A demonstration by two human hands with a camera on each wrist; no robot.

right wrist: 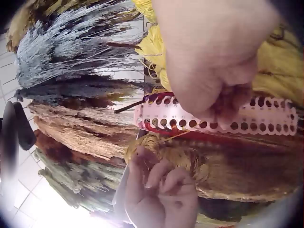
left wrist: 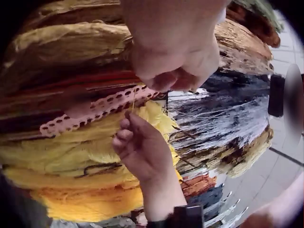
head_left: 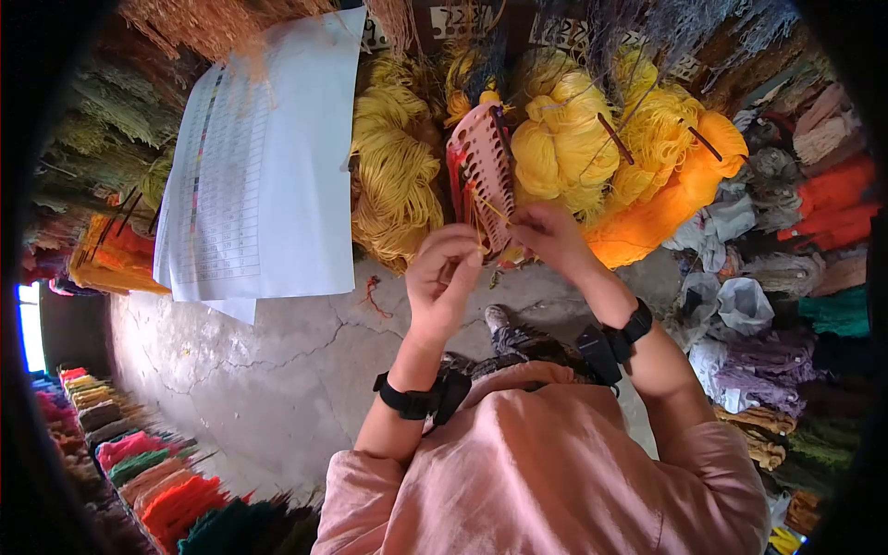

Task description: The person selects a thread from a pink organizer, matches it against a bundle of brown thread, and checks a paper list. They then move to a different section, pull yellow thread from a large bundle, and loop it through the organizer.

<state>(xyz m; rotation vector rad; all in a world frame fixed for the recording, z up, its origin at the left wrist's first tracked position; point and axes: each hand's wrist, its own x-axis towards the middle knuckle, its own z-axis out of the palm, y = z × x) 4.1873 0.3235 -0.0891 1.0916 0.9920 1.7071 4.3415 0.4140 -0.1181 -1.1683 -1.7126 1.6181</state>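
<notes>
A pink card with rows of holes hangs among yellow yarn skeins. It also shows in the left wrist view and the right wrist view. A thin yellow strand runs through the card. My left hand is raised to the card's lower edge, fingers curled, pinching the strand's end. My right hand pinches the same strand on the card's other side, with its fingers against the card face. Both wrists wear black straps.
A white printed chart hangs to the left of the skeins. An orange skein and grey yarn hang nearby. Coloured yarn bundles line the cracked concrete floor at lower left, with piles at the right.
</notes>
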